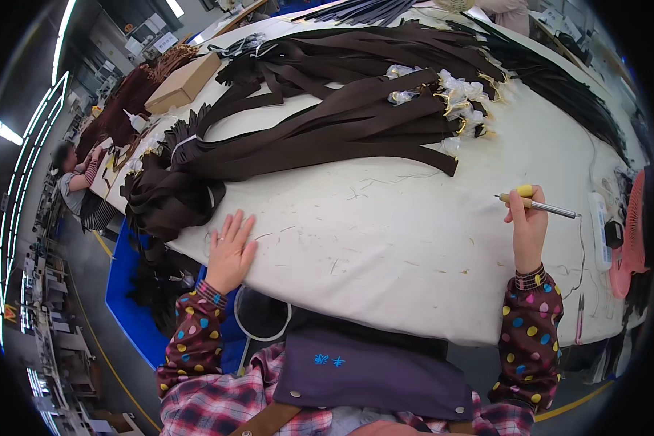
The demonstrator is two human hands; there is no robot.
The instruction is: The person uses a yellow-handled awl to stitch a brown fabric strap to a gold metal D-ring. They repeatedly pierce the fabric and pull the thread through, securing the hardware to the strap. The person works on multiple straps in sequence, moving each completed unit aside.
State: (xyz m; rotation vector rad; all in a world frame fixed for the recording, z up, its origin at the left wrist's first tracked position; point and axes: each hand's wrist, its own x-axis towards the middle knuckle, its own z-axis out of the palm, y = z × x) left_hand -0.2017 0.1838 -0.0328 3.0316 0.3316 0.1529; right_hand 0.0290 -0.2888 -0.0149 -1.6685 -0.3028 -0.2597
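Right hand [528, 229] closed around a slim pen-shaped tool [557, 209], up over the right part of the white-covered table [385, 232], narrow tip pointing left, metal barrel sticking out to the right. Yellow bit at the fingers; can't tell if it's part of the tool or a finger wrap. Tool looks light, rigid, probably a bit slick on the bare metal; best hold is a pinch just behind the tip end, where the fingers sit, barrel free. Tip looks fine, so likely the delicate part. Left hand [232, 251] lies flat on the cloth, fingers slightly apart, holding nothing, just beside the dark brown straps [327, 134]. Straps look soft, floppy, lightish singly but heavy as a bundle; grab near the tied neck [185, 142], support the loose length, mind the clear plastic wrapping [461, 94] at the right ends, likely slippery.
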